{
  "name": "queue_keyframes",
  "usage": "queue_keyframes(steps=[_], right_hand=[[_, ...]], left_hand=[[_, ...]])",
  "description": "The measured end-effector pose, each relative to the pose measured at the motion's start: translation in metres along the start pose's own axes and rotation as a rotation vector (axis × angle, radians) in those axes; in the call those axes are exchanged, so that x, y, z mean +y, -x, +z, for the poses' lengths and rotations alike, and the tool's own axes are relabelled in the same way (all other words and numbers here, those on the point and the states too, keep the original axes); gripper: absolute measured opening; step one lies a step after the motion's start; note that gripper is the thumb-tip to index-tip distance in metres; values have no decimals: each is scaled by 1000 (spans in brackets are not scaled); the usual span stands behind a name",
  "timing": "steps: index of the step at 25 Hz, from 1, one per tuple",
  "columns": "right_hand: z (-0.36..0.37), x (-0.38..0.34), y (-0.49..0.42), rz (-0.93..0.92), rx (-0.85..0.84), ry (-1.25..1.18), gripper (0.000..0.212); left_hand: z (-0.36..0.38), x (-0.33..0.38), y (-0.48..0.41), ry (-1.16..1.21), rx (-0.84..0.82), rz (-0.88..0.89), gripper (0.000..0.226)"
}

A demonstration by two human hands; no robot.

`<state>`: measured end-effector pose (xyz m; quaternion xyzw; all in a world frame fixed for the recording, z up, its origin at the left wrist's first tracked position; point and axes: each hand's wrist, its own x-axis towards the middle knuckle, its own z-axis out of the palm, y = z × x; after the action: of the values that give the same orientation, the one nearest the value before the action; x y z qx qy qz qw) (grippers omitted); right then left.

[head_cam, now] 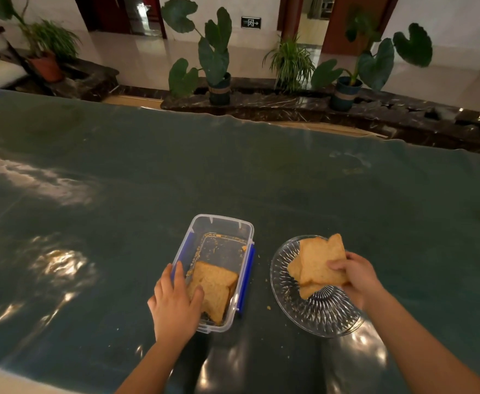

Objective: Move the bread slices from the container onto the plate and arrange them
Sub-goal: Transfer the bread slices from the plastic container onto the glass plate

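A clear plastic container [221, 226] with blue side clips stands on the dark green table. Bread slices [214, 285] lie in its near end, and crumbs are scattered over its far end. My left hand [173, 302] rests on the container's near left corner, fingers over the rim and thumb touching the top slice. To the right sits a cut-glass plate [318, 314]. My right hand [355, 275] holds a bread slice [320, 260] by its right edge over the plate. Other slices [295, 268] lie under it on the plate.
A few crumbs [268, 307] lie on the table between container and plate. The glossy green table [233, 172] stretches far beyond both. Potted plants [216, 52] stand on a dark ledge past its far edge.
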<state>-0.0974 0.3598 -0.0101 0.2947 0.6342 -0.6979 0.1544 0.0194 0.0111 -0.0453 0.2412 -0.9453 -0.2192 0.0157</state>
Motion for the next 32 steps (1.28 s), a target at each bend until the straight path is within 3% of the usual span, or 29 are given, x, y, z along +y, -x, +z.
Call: queue_keyframes(steps=[2,6,9,12,16,20,24,26,32], right_hand=[[-6,19,-5,11,37,141,47],[-2,31,-4,-187,156,816,49],[5,26,1,-308,220,1017,64],[27,19,13,-515,232,1067,59],[99,3,42,-751,-10,1050,40],[186,9,63,-975,-389,1307,34],[235,21,59,-796,-497,1684,29],[244,28,54,-684,-502,1795,37],[252,47,47,-585,-418,1850,53]], left_hand=[[0,1,0,0,-7,3,67],[-1,0,1,-1,1,6,67],[-1,0,1,-11,-2,3,67],[-1,0,1,-17,-2,12,68],[-1,0,1,-17,-5,11,68],[-1,0,1,25,10,-19,65],[-3,3,0,70,13,-44,62],[-2,2,0,81,11,-50,61],[-1,2,0,43,19,-40,59]])
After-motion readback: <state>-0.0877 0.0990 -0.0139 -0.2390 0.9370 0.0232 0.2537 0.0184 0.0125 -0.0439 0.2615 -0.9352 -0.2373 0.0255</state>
